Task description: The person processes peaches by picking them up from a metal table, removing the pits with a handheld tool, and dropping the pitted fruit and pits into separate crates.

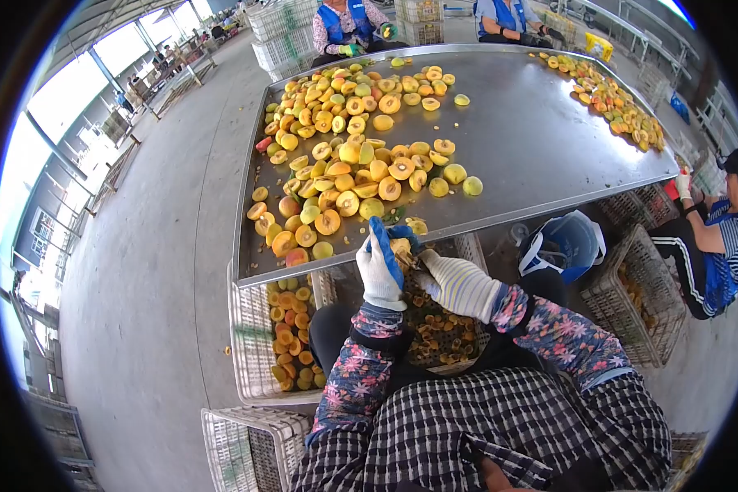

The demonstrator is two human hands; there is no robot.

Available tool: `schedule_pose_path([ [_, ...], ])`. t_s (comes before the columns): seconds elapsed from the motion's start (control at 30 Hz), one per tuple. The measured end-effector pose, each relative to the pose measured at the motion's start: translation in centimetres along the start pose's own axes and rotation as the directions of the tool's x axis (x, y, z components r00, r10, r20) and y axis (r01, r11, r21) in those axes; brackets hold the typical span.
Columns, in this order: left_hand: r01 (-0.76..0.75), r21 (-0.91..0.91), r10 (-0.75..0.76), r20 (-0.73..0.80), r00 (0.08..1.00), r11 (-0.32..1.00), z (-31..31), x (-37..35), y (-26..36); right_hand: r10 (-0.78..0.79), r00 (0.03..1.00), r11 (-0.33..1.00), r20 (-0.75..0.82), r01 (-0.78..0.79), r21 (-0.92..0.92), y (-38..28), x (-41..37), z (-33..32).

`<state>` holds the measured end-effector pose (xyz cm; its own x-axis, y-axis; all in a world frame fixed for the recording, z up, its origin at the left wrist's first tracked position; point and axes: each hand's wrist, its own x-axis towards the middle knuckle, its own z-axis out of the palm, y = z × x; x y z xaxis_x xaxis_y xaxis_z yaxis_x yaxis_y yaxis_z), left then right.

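My left hand (380, 264), in a white and blue glove, is closed around a yellow peach half (400, 246) just off the table's near edge. My right hand (455, 283), in a striped knit glove, is closed close against that fruit; what its fingers grip is too small to make out. Beyond my hands, a heap of yellow peaches (348, 176), many halved with pits showing, spreads over the metal table (517, 156). Below my hands is a crate holding dark pits and scraps (443, 340).
A white crate (250, 348) of peach halves stands at my left knee, with another crate (225, 451) behind it. A blue bucket (572, 246) stands right of my knees. Co-workers sit at the far side and at the right (713, 254). More fruit (611, 102) lies along the table's right edge.
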<state>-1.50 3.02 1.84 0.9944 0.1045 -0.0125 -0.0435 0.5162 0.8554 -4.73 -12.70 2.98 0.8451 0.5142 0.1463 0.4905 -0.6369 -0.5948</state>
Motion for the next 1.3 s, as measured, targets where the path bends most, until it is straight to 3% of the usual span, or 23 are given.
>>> schedule_pose_path([
  [0.03,-0.018,0.072,0.015,0.042,0.999,0.997,-0.2,0.4,-0.1,0.004,0.998,0.994,-0.056,-0.010,-0.110,0.0,-0.3,0.8],
  [0.07,-0.035,0.142,0.024,0.082,0.996,0.989,-0.6,0.9,-0.3,-0.087,0.987,0.996,-0.137,0.085,-0.024,0.1,-0.3,1.4],
  [0.1,-0.055,0.210,0.030,0.121,0.992,0.976,-1.1,1.0,-0.3,0.021,1.000,0.966,-0.014,-0.017,0.259,0.5,-0.5,1.4],
  [0.17,-0.350,0.409,0.208,0.352,0.913,0.843,-1.8,0.8,0.2,0.115,0.952,0.660,0.285,-0.287,0.694,-0.4,-0.2,-0.1],
  [0.2,-0.466,0.447,0.279,0.422,0.863,0.764,-2.3,1.2,-0.5,0.063,0.961,0.620,0.270,-0.250,0.743,0.6,-0.4,0.7],
  [0.27,-0.546,0.385,0.302,0.535,0.789,0.744,-2.7,1.7,-0.9,0.138,0.904,0.540,0.405,-0.412,0.734,0.0,-0.4,-0.2],
  [0.37,-0.748,0.404,0.406,0.654,0.638,0.526,-3.0,2.7,-0.5,0.205,0.826,0.385,0.526,-0.562,0.732,-0.9,-0.1,-0.8],
  [0.4,-0.482,0.331,0.253,0.545,0.800,0.811,-2.9,2.7,-0.5,0.221,0.801,0.320,0.556,-0.598,0.734,-1.2,-0.1,-0.6],
  [0.43,-0.143,0.199,0.037,0.458,0.888,0.970,-2.5,2.3,-0.1,0.181,0.795,0.252,0.579,-0.607,0.754,-1.2,-0.3,-0.6],
  [0.47,0.214,0.025,-0.206,0.408,0.889,0.976,-2.1,2.1,0.1,0.140,0.789,0.181,0.598,-0.614,0.768,-1.0,-0.5,-0.8],
  [0.53,0.030,0.076,-0.062,0.463,0.884,0.997,-2.3,2.6,-0.9,0.080,0.791,0.083,0.606,-0.611,0.787,-0.6,-0.8,-0.7],
  [0.6,0.054,0.023,-0.058,0.441,0.896,0.998,-2.2,2.4,-1.7,0.049,0.803,0.030,0.594,-0.596,0.802,0.0,-1.1,-0.2],
  [0.67,0.261,-0.140,-0.196,0.364,0.911,0.955,-0.3,1.7,-0.6,0.216,0.843,0.219,0.493,-0.534,0.817,-0.5,-1.3,0.2],
  [0.73,0.236,-0.132,-0.192,0.283,0.940,0.963,0.2,2.1,-1.7,0.317,0.858,0.339,0.404,-0.501,0.797,-1.2,-1.2,0.0],
  [0.83,0.137,-0.038,-0.127,0.184,0.975,0.990,0.7,2.2,-3.3,0.284,0.933,0.535,0.219,-0.344,0.772,0.4,-1.3,2.0],
  [0.9,0.050,0.122,-0.065,0.122,0.990,0.991,0.4,2.7,-4.4,0.315,0.895,0.404,0.316,-0.427,0.809,0.3,-1.9,1.6],
  [0.97,0.014,0.135,-0.025,0.078,0.997,0.991,2.0,0.9,-3.3,0.317,0.847,0.236,0.428,-0.507,0.829,-0.7,-2.9,0.2],
  [1.03,0.039,0.211,-0.074,0.160,0.984,0.977,1.9,1.3,-3.7,0.302,0.835,0.170,0.459,-0.521,0.836,0.6,-3.7,0.6],
  [1.1,0.163,0.093,-0.178,0.180,0.967,0.982,2.3,1.5,-3.9,0.286,0.836,0.100,0.467,-0.511,0.854,0.6,-4.1,0.1],
  [1.13,0.228,0.036,-0.231,0.195,0.953,0.973,2.6,1.5,-4.0,0.295,0.847,0.147,0.442,-0.498,0.855,0.6,-4.4,0.0],
  [1.23,0.227,0.021,-0.226,0.234,0.946,0.974,1.2,2.5,-4.8,0.264,0.857,0.214,0.442,-0.499,0.840,1.3,-5.3,-0.3],
  [1.27,0.371,-0.190,-0.357,0.107,0.928,0.909,1.6,2.5,-3.9,0.250,0.848,0.224,0.467,-0.520,0.824,1.0,-5.7,-0.9],
  [1.3,0.320,-0.182,-0.309,0.088,0.947,0.930,0.2,3.1,-4.9,0.279,0.844,0.261,0.458,-0.526,0.810,1.1,-5.9,-0.9],
])
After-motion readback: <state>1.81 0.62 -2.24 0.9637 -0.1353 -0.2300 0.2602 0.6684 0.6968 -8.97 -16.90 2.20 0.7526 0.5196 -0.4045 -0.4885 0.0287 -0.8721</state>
